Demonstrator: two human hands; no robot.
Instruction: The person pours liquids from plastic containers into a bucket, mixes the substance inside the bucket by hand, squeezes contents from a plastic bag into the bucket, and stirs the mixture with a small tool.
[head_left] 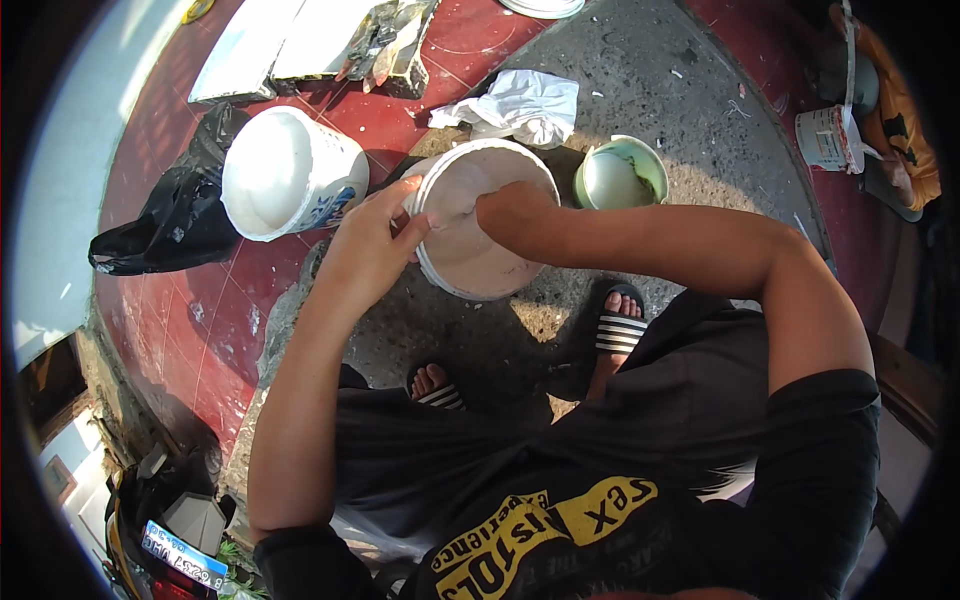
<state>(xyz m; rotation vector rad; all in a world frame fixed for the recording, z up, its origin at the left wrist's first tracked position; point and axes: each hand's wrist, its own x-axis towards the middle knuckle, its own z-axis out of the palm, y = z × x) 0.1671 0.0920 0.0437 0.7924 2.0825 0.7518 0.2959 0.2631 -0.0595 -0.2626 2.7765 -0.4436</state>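
A white bucket (500, 144) stands on the rough concrete in front of me, with a pale pinkish-beige paste (478, 258) in it. My left hand (365, 240) grips the bucket's left rim, its thumb over the edge and its fingers on the outside. Inside the bucket, my right hand (515, 220) reaches down over the paste with its fingers curled. What it holds, if anything, is hidden beneath the hand. Close to the bucket's right side sits a small pale green pail (655, 165) with whitish contents.
A larger white bucket (345, 165) stands on red tiles at left, beside a black plastic bag (165, 225). Beyond my bucket lies a crumpled white cloth (530, 105). Long white boxes (320, 40) are at the back. Another person's orange garment (890, 95) shows at right near a white pail (825, 138).
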